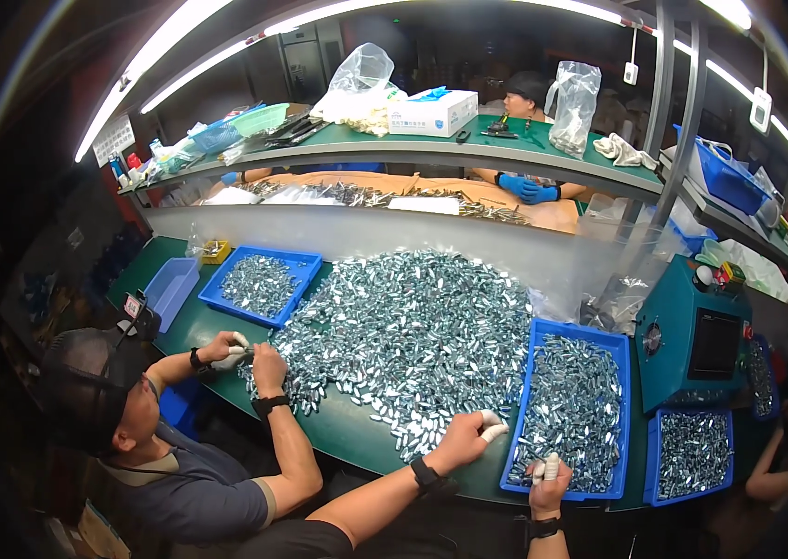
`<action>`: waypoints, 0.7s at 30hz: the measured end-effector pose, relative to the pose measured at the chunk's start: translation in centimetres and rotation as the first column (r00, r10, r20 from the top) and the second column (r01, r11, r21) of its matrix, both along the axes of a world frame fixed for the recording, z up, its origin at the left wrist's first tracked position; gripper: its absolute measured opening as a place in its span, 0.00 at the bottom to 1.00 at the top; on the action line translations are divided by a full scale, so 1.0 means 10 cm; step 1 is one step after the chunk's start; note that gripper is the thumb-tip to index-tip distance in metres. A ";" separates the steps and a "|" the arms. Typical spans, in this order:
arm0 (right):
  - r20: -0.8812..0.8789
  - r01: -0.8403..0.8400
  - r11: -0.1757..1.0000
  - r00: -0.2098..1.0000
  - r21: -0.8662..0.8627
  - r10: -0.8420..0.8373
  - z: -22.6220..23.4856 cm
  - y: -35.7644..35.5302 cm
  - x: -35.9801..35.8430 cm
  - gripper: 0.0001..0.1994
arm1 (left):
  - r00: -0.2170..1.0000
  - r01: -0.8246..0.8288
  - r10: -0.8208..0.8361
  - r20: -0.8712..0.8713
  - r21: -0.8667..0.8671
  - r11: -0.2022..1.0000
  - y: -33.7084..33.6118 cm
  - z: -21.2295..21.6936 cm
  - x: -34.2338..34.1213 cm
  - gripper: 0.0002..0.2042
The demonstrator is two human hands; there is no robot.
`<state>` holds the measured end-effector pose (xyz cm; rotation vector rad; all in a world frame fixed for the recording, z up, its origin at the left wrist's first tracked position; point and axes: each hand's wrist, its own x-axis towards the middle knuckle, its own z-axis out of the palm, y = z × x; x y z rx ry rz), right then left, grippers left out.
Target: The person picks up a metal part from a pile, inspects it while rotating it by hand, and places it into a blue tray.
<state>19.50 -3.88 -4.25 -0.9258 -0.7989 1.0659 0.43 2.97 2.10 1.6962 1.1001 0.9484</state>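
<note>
A wide heap of small shiny oblong metal parts (403, 335) spreads over the green tabletop. My left hand (465, 440), white coverings on its fingertips, is closed near the heap's near right edge, left of a long blue tray (625, 410). Whatever it may hold is too small to make out. My right hand (550, 484) is closed at the tray's near end, fingers curled and pointing upward, also with white fingertip coverings. Its fingers hide anything between them. The blue tray is filled with the same kind of metal parts (569, 401).
A co-worker (198, 447) at my left holds both hands together over the table edge. Another blue tray (305, 267) of parts stands far left, beside an empty-looking lilac bin (170, 291). At right are a teal machine (697, 326) and a smaller blue tray (652, 466). A shelf (506, 154) spans the back.
</note>
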 end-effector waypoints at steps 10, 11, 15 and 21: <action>0.146 -0.065 0.997 0.987 -0.027 0.069 -0.03 -0.03 0.00 0.22 | 0.837 0.417 -0.321 -0.443 0.137 0.898 0.13 -0.22 0.43 0.11; 0.175 -0.076 0.995 0.981 -0.058 0.085 -0.03 -0.02 0.00 0.23 | 0.853 0.432 -0.341 -0.396 0.168 0.886 0.14 -0.24 0.39 0.11; 0.261 -0.091 0.991 0.959 -0.095 0.113 0.02 -0.01 -0.02 0.23 | 0.922 0.357 -0.288 -0.261 0.280 0.891 0.12 -0.24 0.18 0.14; 0.325 -0.120 0.986 0.934 -0.115 0.152 0.00 0.00 0.00 0.23 | 0.799 -0.094 0.258 -0.543 0.310 0.946 0.14 -0.25 -0.55 0.16</action>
